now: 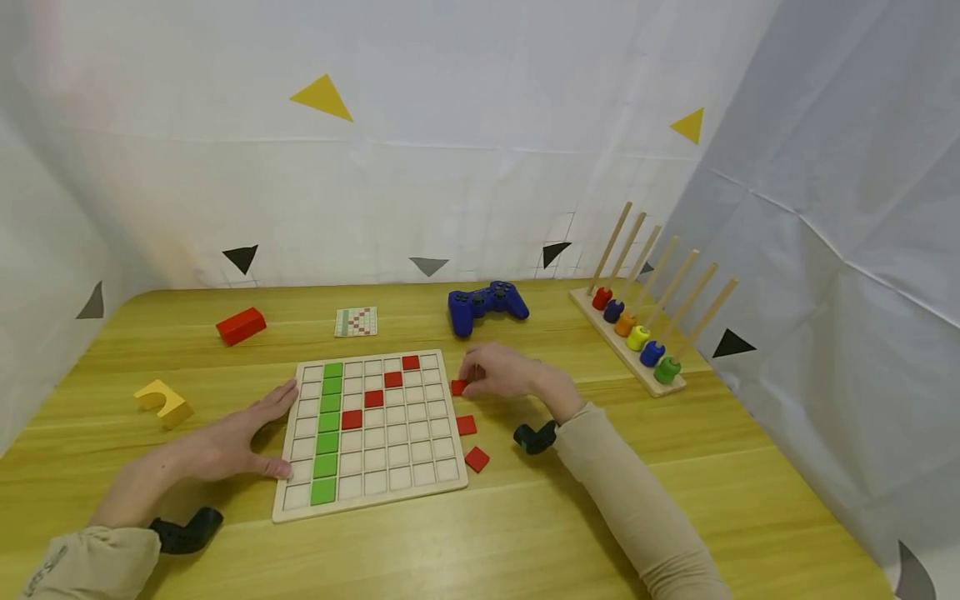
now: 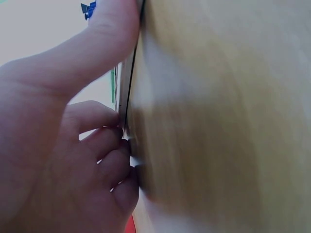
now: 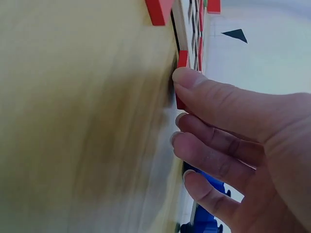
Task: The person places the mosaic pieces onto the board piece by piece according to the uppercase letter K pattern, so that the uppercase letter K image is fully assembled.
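A wooden grid board [image 1: 372, 498] lies flat on the table, with a column of green tiles [image 1: 327, 422] and a diagonal of red tiles [image 1: 374, 399] in its cells. Along its left edge, my left hand [image 1: 225, 442] rests with thumb and fingers spread, touching the rim; the left wrist view shows the hand [image 2: 63, 145] low beside the table. Just off the board's right side, my right hand [image 1: 504, 371] pinches a red square tile [image 3: 181, 99] at the table surface, the index finger mostly hidden behind the thumb. Two more red tiles [image 1: 467, 425] lie nearer me.
Behind the board are a small pattern card [image 1: 356, 322] and a blue game controller [image 1: 487, 304]. A red block [image 1: 241, 326] and a yellow arch block [image 1: 165, 403] stand at left. At right is a wooden peg stand [image 1: 630, 348] with coloured beads.
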The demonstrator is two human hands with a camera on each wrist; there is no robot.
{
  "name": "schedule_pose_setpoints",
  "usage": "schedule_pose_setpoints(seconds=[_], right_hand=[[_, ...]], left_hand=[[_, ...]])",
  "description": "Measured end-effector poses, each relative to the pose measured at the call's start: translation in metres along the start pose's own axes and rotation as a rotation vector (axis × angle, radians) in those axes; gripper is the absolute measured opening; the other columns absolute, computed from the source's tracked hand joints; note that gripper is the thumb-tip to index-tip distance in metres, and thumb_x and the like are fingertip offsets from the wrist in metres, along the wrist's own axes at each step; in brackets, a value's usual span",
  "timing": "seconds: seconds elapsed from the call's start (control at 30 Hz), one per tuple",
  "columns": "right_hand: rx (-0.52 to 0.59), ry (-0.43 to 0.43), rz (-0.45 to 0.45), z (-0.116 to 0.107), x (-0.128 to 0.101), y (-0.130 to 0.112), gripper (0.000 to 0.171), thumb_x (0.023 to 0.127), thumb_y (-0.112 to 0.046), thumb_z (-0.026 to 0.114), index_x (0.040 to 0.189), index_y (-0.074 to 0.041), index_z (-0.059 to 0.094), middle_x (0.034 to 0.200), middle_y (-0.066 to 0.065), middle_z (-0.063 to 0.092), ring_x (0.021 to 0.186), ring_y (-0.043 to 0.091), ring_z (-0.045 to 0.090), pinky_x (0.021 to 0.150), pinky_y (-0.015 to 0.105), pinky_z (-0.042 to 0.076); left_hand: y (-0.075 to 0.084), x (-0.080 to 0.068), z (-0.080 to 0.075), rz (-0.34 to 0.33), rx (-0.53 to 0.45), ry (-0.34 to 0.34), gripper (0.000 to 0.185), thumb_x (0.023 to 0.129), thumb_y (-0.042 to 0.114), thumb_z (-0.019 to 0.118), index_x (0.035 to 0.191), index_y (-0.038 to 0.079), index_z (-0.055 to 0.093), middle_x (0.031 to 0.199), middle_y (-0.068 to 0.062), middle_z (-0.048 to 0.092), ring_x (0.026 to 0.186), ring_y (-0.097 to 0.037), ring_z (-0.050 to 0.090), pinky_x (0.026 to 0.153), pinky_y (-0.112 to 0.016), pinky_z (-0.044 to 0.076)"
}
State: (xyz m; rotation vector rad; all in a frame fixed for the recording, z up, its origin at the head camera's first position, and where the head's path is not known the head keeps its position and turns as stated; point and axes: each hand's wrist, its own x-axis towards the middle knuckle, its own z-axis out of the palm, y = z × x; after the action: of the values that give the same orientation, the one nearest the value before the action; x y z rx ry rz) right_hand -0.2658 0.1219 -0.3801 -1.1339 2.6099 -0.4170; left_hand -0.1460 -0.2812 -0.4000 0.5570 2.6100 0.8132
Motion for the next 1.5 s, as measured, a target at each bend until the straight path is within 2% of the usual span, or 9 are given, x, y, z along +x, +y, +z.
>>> schedule_pose_setpoints(seconds=[0.27, 0.5, 0.73, 0.9, 1.27, 1.4, 1.5], right_hand=[[0.013, 0.016, -0.016, -0.005, -0.003, 0.0, 0.02, 0.096, -0.022, 0.07, 0.109, -0.008, 0.07, 0.103, 0.004, 0.063, 0.092, 0.018, 0.06, 0.082, 0.028, 0.05], [0.032, 0.029, -0.035, -0.009, -0.004, -0.002, 0.022, 0.097, -0.022, 0.068, 0.112, -0.007, 0.067, 0.108, 0.003, 0.064, 0.094, 0.015, 0.061, 0.085, 0.028, 0.052], [0.047, 0.035, -0.051, -0.016, -0.008, -0.018, 0.021, 0.097, -0.021, 0.068, 0.113, -0.008, 0.068, 0.109, 0.003, 0.068, 0.094, 0.016, 0.063, 0.083, 0.027, 0.052], [0.037, 0.035, -0.099, -0.022, -0.007, -0.033, 0.021, 0.096, -0.021, 0.069, 0.112, -0.007, 0.068, 0.107, 0.003, 0.068, 0.093, 0.019, 0.064, 0.083, 0.027, 0.053], [0.057, -0.021, -0.167, -0.017, 0.02, -0.074, 0.02, 0.096, -0.024, 0.069, 0.11, -0.009, 0.068, 0.105, -0.001, 0.066, 0.089, 0.014, 0.059, 0.079, 0.022, 0.049], [0.026, -0.031, -0.205, -0.008, 0.031, -0.086, 0.021, 0.097, -0.027, 0.067, 0.111, -0.012, 0.069, 0.103, -0.004, 0.065, 0.087, 0.01, 0.057, 0.078, 0.02, 0.048], [0.002, -0.05, -0.197, -0.002, 0.035, -0.09, 0.023, 0.097, -0.029, 0.066, 0.112, -0.012, 0.068, 0.103, -0.006, 0.064, 0.086, 0.009, 0.056, 0.078, 0.018, 0.047]], left_hand=[[0.0, 0.0, 0.0, 0.007, -0.002, 0.006, 0.115, 0.078, 0.053, 0.078, 0.159, 0.002, 0.015, 0.166, -0.025, 0.003, 0.146, -0.056, 0.01, 0.112, -0.073, 0.016], [0.001, 0.0, 0.001, -0.006, -0.01, 0.0, 0.115, 0.078, 0.052, 0.078, 0.16, 0.002, 0.014, 0.166, -0.025, 0.002, 0.146, -0.057, 0.009, 0.112, -0.073, 0.015], [0.001, -0.001, 0.0, -0.002, -0.012, 0.005, 0.115, 0.078, 0.052, 0.078, 0.16, 0.003, 0.013, 0.166, -0.025, 0.002, 0.146, -0.056, 0.01, 0.112, -0.074, 0.016], [0.002, -0.001, -0.001, -0.009, -0.006, 0.003, 0.116, 0.078, 0.053, 0.078, 0.16, 0.004, 0.013, 0.166, -0.026, 0.003, 0.146, -0.057, 0.01, 0.112, -0.073, 0.017], [0.001, -0.002, -0.001, -0.003, -0.008, 0.003, 0.115, 0.078, 0.052, 0.078, 0.16, 0.003, 0.014, 0.166, -0.026, 0.003, 0.146, -0.056, 0.009, 0.112, -0.073, 0.016], [0.001, -0.002, 0.0, -0.003, -0.003, 0.002, 0.114, 0.078, 0.053, 0.078, 0.16, 0.004, 0.014, 0.166, -0.025, 0.003, 0.146, -0.056, 0.009, 0.112, -0.074, 0.016], [0.001, -0.002, 0.0, -0.001, -0.004, 0.003, 0.114, 0.079, 0.053, 0.077, 0.16, 0.004, 0.014, 0.166, -0.025, 0.003, 0.147, -0.056, 0.009, 0.112, -0.073, 0.016]])
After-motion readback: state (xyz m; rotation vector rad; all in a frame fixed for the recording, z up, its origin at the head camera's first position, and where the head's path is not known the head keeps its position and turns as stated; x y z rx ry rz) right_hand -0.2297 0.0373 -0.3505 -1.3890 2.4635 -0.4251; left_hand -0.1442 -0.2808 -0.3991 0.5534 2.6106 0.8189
